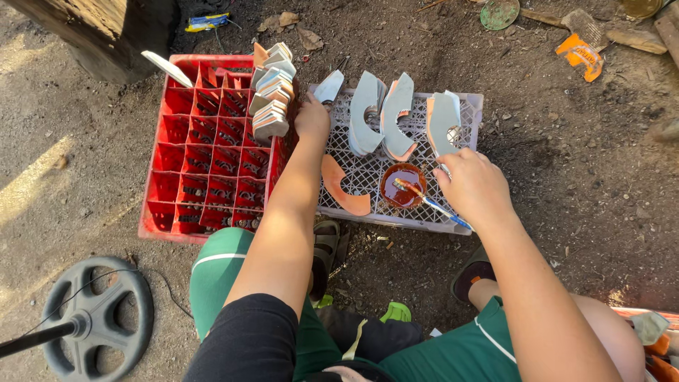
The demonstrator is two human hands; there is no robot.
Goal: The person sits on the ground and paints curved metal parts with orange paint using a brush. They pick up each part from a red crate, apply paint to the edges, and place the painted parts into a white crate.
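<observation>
So the brush (430,202) is in the right hand (472,185), fingers closed around the handle, bristle end dipped in a small round cup of orange-brown liquid (403,185) that sits on a white lattice crate (424,219) turned over as a surface. The left hand (312,117) is further back on that crate, fingers pinched shut on a grey curved piece (329,86) held upright. Just beside it stand more C-shaped cutouts (382,113), grey faces with orange edges, and one orange piece (343,187) lies flat near the cup. Left of that, touching it, is a red compartment crate (205,148) with a stack of the same pieces (272,92) on its far corner. Out on the dirt: a crumpled orange wrapper (581,55) top right and a yellow-and-blue packet (207,22) top left.
</observation>
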